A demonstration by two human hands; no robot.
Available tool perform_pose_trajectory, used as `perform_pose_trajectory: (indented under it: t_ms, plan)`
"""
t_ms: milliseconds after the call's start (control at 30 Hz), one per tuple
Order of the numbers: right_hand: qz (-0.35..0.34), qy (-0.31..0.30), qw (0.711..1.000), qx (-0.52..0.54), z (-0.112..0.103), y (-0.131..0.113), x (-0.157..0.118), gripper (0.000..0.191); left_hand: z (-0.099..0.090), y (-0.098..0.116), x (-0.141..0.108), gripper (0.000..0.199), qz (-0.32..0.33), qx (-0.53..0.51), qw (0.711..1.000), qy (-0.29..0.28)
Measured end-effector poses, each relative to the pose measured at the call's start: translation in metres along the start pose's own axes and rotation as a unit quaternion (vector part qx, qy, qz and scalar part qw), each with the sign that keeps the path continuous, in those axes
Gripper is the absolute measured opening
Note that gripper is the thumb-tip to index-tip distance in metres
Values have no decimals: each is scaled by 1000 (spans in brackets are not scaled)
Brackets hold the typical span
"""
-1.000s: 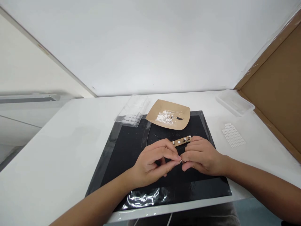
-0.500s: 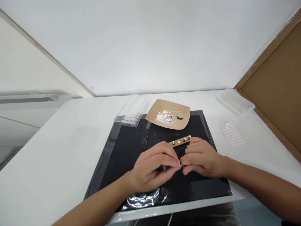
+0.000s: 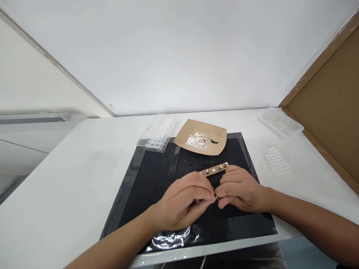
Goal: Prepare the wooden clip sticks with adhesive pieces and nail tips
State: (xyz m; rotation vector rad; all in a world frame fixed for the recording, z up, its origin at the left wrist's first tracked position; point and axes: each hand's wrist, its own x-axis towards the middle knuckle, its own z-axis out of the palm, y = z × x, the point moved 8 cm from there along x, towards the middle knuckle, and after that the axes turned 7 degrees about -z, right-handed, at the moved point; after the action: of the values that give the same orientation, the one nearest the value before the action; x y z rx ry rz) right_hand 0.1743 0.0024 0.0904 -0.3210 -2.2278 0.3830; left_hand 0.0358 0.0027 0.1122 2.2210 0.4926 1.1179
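Note:
Over the black mat, my left hand pinches a tiny shiny piece between thumb and fingertips. My right hand meets it there, its closed fingertips against the same spot; whether they hold a part of the piece is hidden. Just beyond both hands lies a narrow brown strip bearing white dots and small metal-looking studs. My right hand's knuckles are close to the strip's right end, and my left hand covers its left end.
A brown paper tray holds many white bits and a dark scrap. Left of it is a clear compartment box; a dark nail file-like strip lies below. At right are a sheet of white dots and a translucent container.
Both hands stay joined at the tiny piece, with only slight finger movement. The whole view has shifted a few pixels.

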Motion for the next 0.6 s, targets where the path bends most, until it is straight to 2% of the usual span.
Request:
perform_pose_trajectory:
  t_ms: [333, 467, 600]
  plan:
    - [5, -20, 1000, 0, 6, -1, -3, 46, 1, 1, 6, 30, 12, -17, 999, -31]
    - [16, -10, 1000, 16, 6, 0, -4, 43, 0, 4, 8, 32, 33, -12, 999, -18]
    - [24, -7, 999, 24, 7, 2, -4, 42, 1, 3, 9, 30, 26, 15, 1000, 5]
